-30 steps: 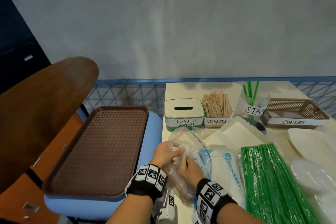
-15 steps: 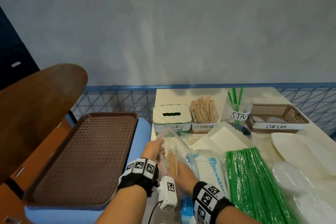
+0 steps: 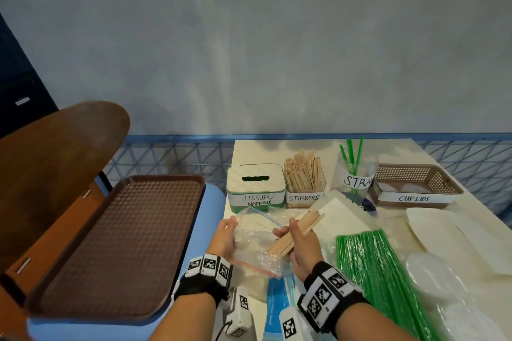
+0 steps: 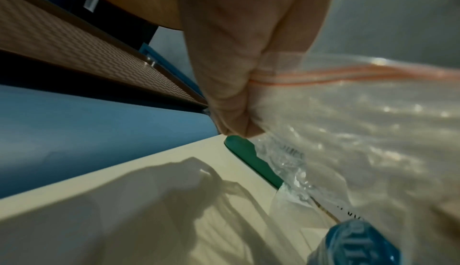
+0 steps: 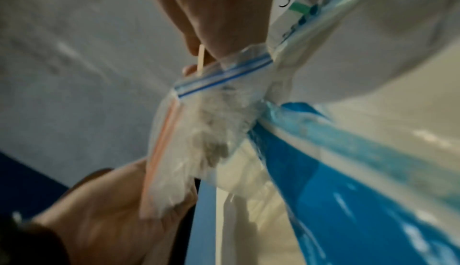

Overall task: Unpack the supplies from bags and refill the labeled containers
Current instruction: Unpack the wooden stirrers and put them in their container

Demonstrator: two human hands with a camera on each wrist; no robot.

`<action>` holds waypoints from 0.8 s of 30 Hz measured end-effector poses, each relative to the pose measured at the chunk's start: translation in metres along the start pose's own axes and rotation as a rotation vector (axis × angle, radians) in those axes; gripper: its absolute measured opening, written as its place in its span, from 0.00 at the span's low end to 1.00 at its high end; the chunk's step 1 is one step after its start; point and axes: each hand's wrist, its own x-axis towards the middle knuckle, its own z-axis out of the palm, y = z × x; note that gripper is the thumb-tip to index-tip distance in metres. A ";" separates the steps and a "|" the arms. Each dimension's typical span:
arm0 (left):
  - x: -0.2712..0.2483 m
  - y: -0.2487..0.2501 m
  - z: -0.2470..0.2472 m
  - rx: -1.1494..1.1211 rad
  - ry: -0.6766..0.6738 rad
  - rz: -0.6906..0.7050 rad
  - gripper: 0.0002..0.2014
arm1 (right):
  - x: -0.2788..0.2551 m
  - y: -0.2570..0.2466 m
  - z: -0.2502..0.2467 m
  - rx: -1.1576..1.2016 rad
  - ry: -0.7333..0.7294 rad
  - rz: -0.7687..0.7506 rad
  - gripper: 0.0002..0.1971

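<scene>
My right hand [image 3: 293,235] grips a bundle of wooden stirrers [image 3: 297,231], lifted clear of the clear zip bag [image 3: 256,243] and pointing up and to the right. My left hand [image 3: 225,232] pinches the bag's red zip edge [image 4: 286,76] and holds its mouth apart. In the right wrist view one stirrer [image 5: 200,60] shows between my fingers above the bag [image 5: 199,131]. At the back of the table [image 3: 249,147] stands the box labeled STIRRERS [image 3: 304,183], well filled with sticks.
The TISSUES/NAPKINS box [image 3: 256,185], a STRAWS cup [image 3: 356,171] and a brown CUP LIDS basket [image 3: 415,185] line the back. Green straws [image 3: 379,271], white napkins [image 3: 338,219], clear lids [image 3: 437,279] and a blue packet [image 3: 279,304] lie nearby. A brown tray [image 3: 119,243] sits on the left.
My right hand has pulled the stirrers out of the bag and up to the right. My left hand has kept hold of the bag's edge. The head view has shifted.
</scene>
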 end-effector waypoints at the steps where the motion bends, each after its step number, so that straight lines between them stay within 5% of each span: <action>1: 0.000 -0.001 0.002 0.036 0.013 0.011 0.18 | 0.002 -0.004 -0.002 0.070 0.028 0.005 0.10; 8: -0.004 -0.014 0.012 0.414 0.075 0.116 0.18 | 0.012 -0.033 -0.013 0.194 0.080 -0.052 0.08; 15: -0.006 0.001 0.013 0.871 0.097 -0.004 0.26 | 0.024 -0.075 -0.023 0.094 0.055 -0.205 0.10; 19: -0.013 0.048 0.012 0.863 0.175 0.150 0.31 | 0.033 -0.105 -0.021 -0.032 0.076 -0.301 0.16; 24: -0.053 0.151 0.027 0.669 0.188 0.558 0.27 | 0.055 -0.138 -0.013 -0.160 0.080 -0.444 0.08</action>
